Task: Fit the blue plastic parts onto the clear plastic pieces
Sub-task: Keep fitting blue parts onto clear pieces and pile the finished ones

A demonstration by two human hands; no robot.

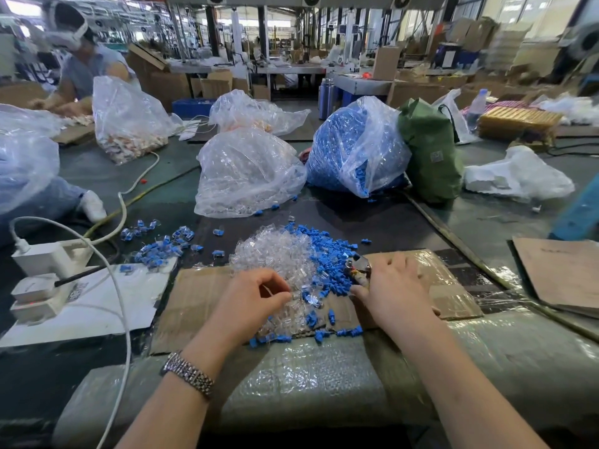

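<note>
A heap of clear plastic pieces (275,257) lies on a cardboard sheet (191,303), with loose blue plastic parts (327,264) piled against its right side. My left hand (252,299) reaches into the front of the clear heap, thumb and fingers pinched on a clear piece. My right hand (392,286) rests palm down at the right edge of the blue pile, fingers spread; its thumb touches the blue parts. Under its fingertips lies a small metal tool (358,265). A cluster of fitted blue-and-clear pieces (162,244) lies to the left.
Behind the heaps stand a bag of clear pieces (246,176), a bag of blue parts (353,147) and a green bag (431,150). White power adapters and cables (42,273) sit at the left. Another person (81,66) works at the far left.
</note>
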